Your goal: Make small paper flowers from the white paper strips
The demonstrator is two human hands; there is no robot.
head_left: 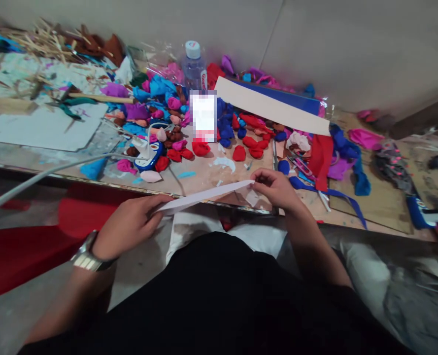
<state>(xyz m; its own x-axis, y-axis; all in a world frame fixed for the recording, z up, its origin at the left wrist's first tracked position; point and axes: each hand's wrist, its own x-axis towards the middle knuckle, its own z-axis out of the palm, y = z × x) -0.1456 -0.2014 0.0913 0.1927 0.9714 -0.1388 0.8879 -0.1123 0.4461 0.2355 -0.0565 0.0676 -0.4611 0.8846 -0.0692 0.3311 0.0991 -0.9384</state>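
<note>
A long white strip (204, 195), thin like paper, stretches between my two hands just over the table's front edge. My left hand (132, 222), with a metal watch at its wrist, pinches the strip's left end between thumb and fingers. At the strip's right end, my right hand (274, 187) closes thumb and fingertips on the tip. Beyond the strip lie several red crumpled bundles (255, 145), like crepe paper. A wide pale strip (270, 104) rests on a blue sheet behind them.
A power strip (148, 157) with a grey cable (56, 167) sits left of centre. Behind stands a bottle (194, 69) beside a blurred bright rectangle (203, 116). Pliers (71, 106) and a white board (37, 128) lie at left. Red and blue ribbons (320, 160) lie at right.
</note>
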